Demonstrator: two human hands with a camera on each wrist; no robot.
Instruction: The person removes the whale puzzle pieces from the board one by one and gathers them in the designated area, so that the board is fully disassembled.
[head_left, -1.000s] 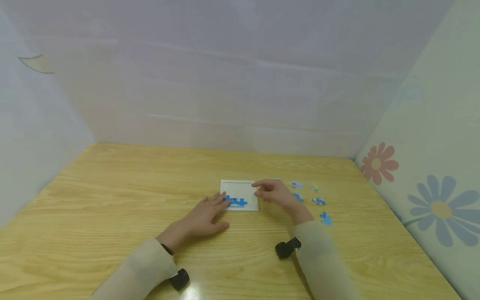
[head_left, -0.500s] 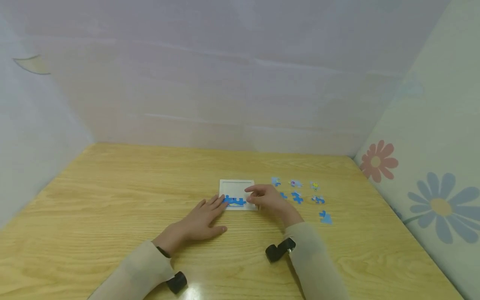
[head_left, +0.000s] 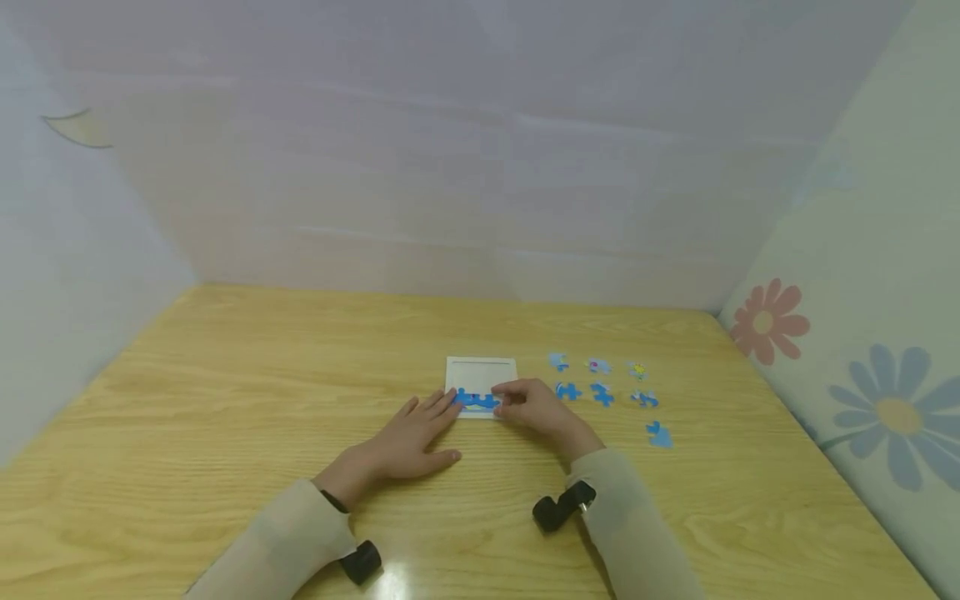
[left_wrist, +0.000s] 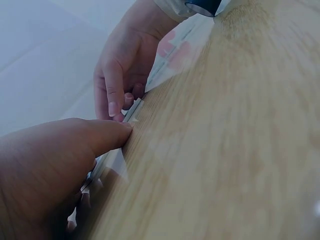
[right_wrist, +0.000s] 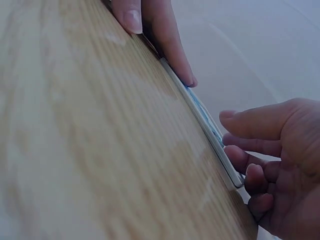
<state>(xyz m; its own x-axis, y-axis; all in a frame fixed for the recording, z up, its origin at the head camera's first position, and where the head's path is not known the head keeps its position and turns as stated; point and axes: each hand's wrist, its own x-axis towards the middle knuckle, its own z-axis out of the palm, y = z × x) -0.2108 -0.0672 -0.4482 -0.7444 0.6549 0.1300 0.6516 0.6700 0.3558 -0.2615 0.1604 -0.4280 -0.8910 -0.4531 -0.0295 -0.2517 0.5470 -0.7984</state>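
Note:
A shallow white puzzle tray (head_left: 483, 362) lies on the table, with joined blue puzzle pieces (head_left: 474, 400) along its near side. My left hand (head_left: 408, 439) lies flat and spread, its fingertips over the left end of that blue row. In the right wrist view a straight left finger (right_wrist: 175, 55) reaches onto the tray's edge. My right hand (head_left: 542, 411) is at the tray's right side, its thumb and index fingertips at the right end of the row. Its other fingers (right_wrist: 256, 177) are curled. I cannot tell whether its fingertips pinch a piece.
Several loose puzzle pieces lie in rows right of the tray, among them a blue one (head_left: 602, 393), a yellow-flowered one (head_left: 637, 369) and a light-blue one (head_left: 660, 435) closest to me. Pale cloth walls (head_left: 480, 208) stand behind and beside the wooden table (head_left: 285, 375).
My right hand has moved left and toward me, from the tray's upper right to the end of the blue row, uncovering loose pieces behind it. The left hand stays in place.

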